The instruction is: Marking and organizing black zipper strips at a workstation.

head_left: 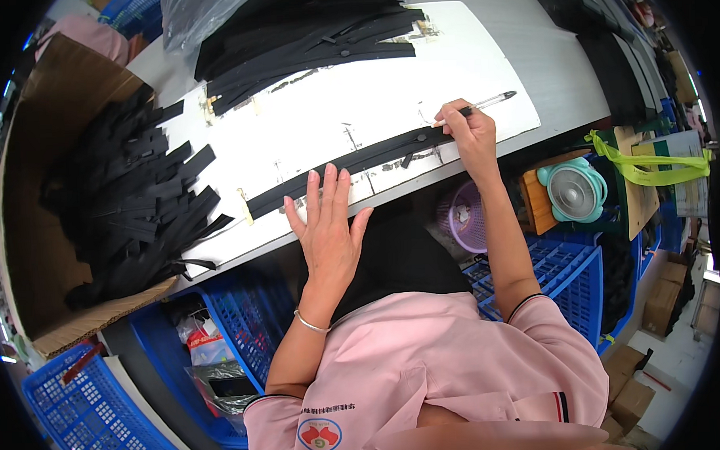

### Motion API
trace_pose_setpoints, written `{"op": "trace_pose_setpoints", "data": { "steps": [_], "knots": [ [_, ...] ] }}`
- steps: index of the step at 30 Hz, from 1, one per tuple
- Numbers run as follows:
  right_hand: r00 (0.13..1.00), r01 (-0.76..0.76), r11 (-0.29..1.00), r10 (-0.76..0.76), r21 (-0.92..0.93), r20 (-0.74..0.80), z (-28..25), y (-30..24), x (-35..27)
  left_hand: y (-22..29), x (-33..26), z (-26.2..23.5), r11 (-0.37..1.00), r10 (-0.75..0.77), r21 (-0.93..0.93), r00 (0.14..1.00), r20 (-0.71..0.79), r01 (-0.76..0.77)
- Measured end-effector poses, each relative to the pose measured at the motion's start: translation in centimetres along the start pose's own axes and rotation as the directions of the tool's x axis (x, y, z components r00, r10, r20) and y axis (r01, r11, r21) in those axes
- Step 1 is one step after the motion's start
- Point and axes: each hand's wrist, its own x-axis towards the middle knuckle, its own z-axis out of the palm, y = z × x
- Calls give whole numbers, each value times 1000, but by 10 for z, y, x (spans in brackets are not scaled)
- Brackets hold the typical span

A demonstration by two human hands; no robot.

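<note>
A long black zipper strip (pixel 377 154) lies across the white board (pixel 465 63) near the table's front edge. My left hand (pixel 328 218) rests on its left part, flat with the fingers spread. My right hand (pixel 471 135) grips a pen (pixel 494 100), its clear capped end pointing up to the right, over the strip's right end. The pen's writing tip seems to be near the strip, but the fingers partly hide it. Beside the strip are dark pen marks (pixel 347 135) and bits of tape (pixel 244 207) on the board.
More black strips (pixel 314 52) lie stacked at the back of the board. At left, a cardboard box (pixel 34 101) holds a heap of black strips (pixel 129 193). Blue plastic crates (pixel 568 277), a purple basket (pixel 464 221) and a small teal fan (pixel 574 190) stand around the table's front side.
</note>
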Motion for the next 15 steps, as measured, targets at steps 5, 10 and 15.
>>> {"op": "trace_pose_setpoints", "data": {
  "steps": [5, 10, 15],
  "knots": [
    [1000, 3, 1000, -3, -1, 12, -1, 8, 1, 14, 10, 4, 998, -33, -65, 992, -119, 26],
    [1000, 4, 1000, -4, -16, -1, 3, 12, 1, 53, 64, 24, 911, 104, -360, 956, -273, -202],
    [998, 59, 997, -57, -55, 36, 4, 15, 2, 64, 100, 53, 893, 81, -402, 951, -297, -202]
  ]
}}
